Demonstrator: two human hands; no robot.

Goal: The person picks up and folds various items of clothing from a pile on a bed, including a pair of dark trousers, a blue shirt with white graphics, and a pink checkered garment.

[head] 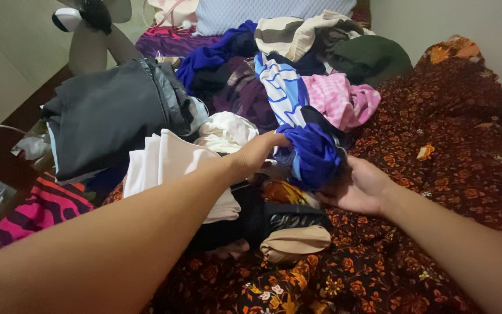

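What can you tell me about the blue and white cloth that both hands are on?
The blue and white cloth is a soft, thin-looking fabric, white with bold blue patterning up top and solid deep blue at its bunched lower end. It lies crumpled, running down the clothes pile on the floral bedspread. The left hand grips its left edge; the right hand cups the bunched end from below, palm up. A pink checked garment lies against its right side.
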